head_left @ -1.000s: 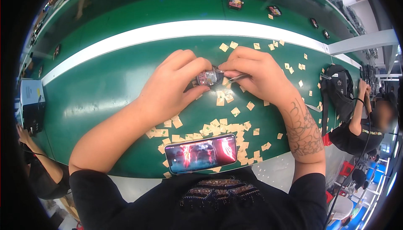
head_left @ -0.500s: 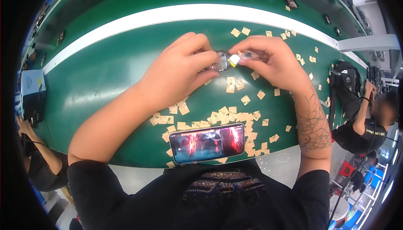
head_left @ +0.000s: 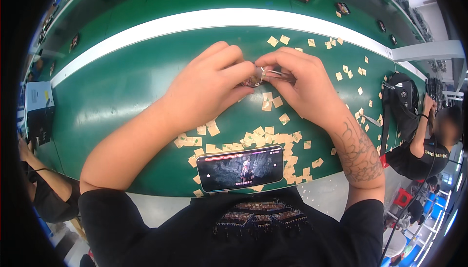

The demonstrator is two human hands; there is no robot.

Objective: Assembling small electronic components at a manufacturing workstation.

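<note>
We had the left hand [head_left: 207,79] pinching a small dark case [head_left: 250,81] at the green bench [head_left: 122,104], beyond the phone [head_left: 239,169]; couldn't tell if the case rested on the surface. Right hand [head_left: 306,74] gripped tweezers [head_left: 280,74], fingertips close to the case's right end. Whatever sat between was too small to make out. Our judgement: good work needed a steady left pinch on the rim, light tweezer pressure, and wrists clear of the pale squares [head_left: 259,131].
</note>
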